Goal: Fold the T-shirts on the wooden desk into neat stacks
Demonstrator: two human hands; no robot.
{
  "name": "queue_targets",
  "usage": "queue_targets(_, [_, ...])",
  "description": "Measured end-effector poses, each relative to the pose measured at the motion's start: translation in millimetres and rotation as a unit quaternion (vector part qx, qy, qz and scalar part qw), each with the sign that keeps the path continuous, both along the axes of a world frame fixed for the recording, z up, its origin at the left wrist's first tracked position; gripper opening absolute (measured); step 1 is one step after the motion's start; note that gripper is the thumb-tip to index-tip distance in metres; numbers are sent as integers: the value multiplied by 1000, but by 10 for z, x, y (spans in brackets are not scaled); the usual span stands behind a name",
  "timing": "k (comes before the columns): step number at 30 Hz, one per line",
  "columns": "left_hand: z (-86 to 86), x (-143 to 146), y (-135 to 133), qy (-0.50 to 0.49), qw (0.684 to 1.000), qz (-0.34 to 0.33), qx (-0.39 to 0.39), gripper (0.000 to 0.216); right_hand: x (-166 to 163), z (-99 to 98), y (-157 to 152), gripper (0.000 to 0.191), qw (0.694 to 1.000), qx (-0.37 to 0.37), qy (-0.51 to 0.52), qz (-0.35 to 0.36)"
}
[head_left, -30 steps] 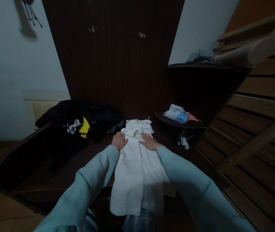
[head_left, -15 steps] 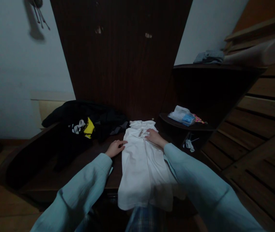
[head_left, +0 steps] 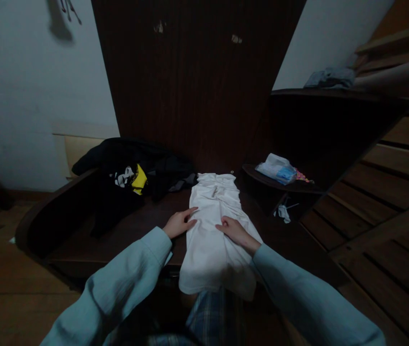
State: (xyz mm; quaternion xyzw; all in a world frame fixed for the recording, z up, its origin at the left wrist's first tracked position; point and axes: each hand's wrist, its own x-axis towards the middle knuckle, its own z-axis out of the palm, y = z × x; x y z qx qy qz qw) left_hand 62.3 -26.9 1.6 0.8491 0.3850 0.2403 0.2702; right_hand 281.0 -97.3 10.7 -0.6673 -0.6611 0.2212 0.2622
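A white garment point(head_left: 210, 250) lies lengthwise on the dark wooden bench point(head_left: 136, 235). Its far end is gathered in folds, and its near end hangs over the front edge; its exact kind cannot be made out. My left hand point(head_left: 180, 223) rests at the garment's left edge with fingers stretched out and thumb apart, the fingertips touching the cloth. On the right half of the cloth lies my right hand point(head_left: 237, 232), its thumb pointing left and its fingers loosely bent, partly hidden. Neither hand visibly lifts the fabric.
Black clothing point(head_left: 136, 166) with a yellow and white print is heaped on the bench to the left. On a small corner shelf point(head_left: 287, 183) at right sits a plastic packet point(head_left: 276, 168) with blue in it. Wooden slats point(head_left: 402, 168) stand farther right.
My right hand has slid down the garment towards me, away from the gathered far end. My left hand stays by the left edge, now a little nearer me. The view has shifted slightly.
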Motion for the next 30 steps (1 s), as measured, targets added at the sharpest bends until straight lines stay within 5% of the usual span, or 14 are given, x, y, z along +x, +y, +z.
queue_targets(10, [-95, 29, 307, -144, 981, 123, -49, 39, -64, -110, 342, 21, 983, 43, 162, -75])
queue_targets(14, [-121, -11, 311, -159, 981, 63, -96, 54, -137, -29, 420, 22, 956, 34, 271, -111])
queue_targets(22, [-87, -93, 109, -128, 987, -57, -81, 43, -243, 186, -234, 31, 906, -89, 403, -99])
queue_targets(30, [-96, -91, 109, -123, 990, -51, -55, 42, -460, -282, -819, 32, 935, -40, 351, -7])
